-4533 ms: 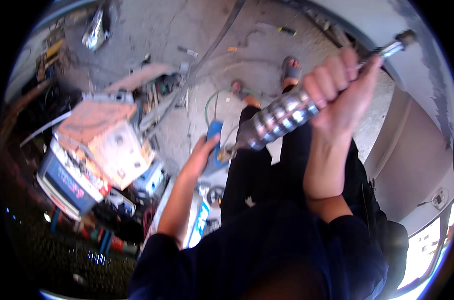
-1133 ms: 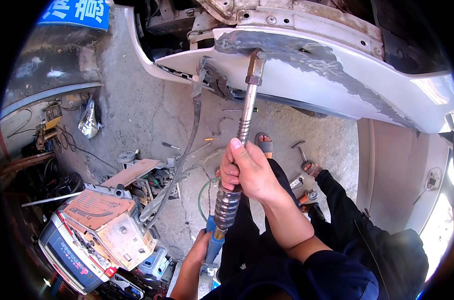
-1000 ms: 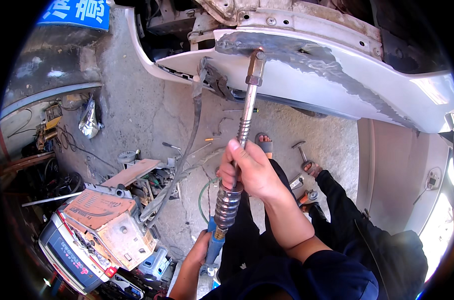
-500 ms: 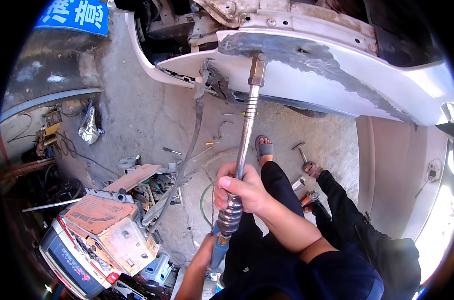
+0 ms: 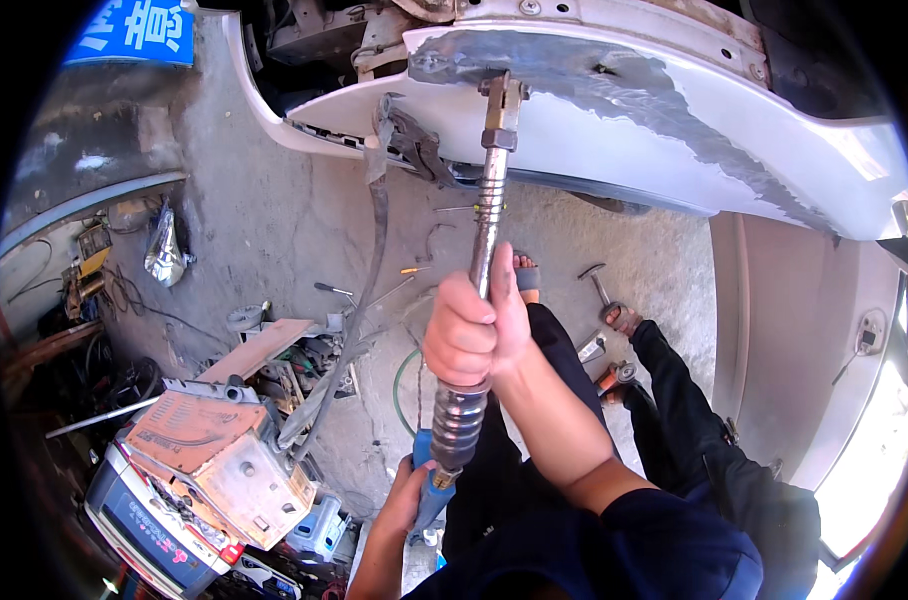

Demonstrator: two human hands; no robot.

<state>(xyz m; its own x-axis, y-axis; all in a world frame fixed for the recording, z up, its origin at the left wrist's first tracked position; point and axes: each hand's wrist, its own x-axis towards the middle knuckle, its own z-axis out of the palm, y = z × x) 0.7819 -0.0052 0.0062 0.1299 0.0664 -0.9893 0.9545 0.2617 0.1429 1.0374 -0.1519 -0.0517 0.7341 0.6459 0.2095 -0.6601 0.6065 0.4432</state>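
A slide-hammer dent puller [image 5: 487,210] runs from a silver car body panel [image 5: 574,140] down toward me. Its brass-coloured end piece [image 5: 500,110] lies over a grey patch on the panel; whether it is fixed there I cannot tell. My right hand [image 5: 474,330] wraps the shaft at the top of the ridged metal weight [image 5: 460,428], with its thumb stretched along the shaft. Lower down, my left hand [image 5: 406,497] is closed round the blue handle [image 5: 436,490], its fingers partly hidden.
At right, a co-worker in dark clothes has a gloved hand [image 5: 622,320] at a small hammer [image 5: 596,285]; an orange power tool [image 5: 615,377] is close by. A grey strap [image 5: 378,210] hangs from the panel. Boxes and tools crowd a cart [image 5: 224,440] at lower left.
My right hand has slid up the puller toward the panel, and its thumb now points along the shaft. The panel sits slightly higher in view. My left hand stays on the handle.
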